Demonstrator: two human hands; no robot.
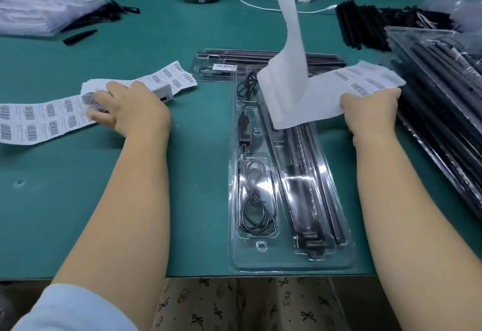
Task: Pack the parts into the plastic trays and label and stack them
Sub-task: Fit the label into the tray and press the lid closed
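Green mat (182, 200) covers the table. On it, the left hand (130, 107) lies with fingers spread flat on a paper strip of barcode stickers (39, 119). The right hand (370, 111) pinches a white sticker sheet (326, 95) (its backing curls upward) over a clear plastic tray (292, 260). Inside the shiny tray lie a black coiled cord (254, 200) and long dark bars (307, 187). More filled trays (443, 82) are stacked at the right.

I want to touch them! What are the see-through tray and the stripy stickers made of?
The tray looks like thin clear plastic: glossy, with light glints, and the cable shows through. The sticker sheet looks like matte white paper with printed barcodes; it bends and lies flat.
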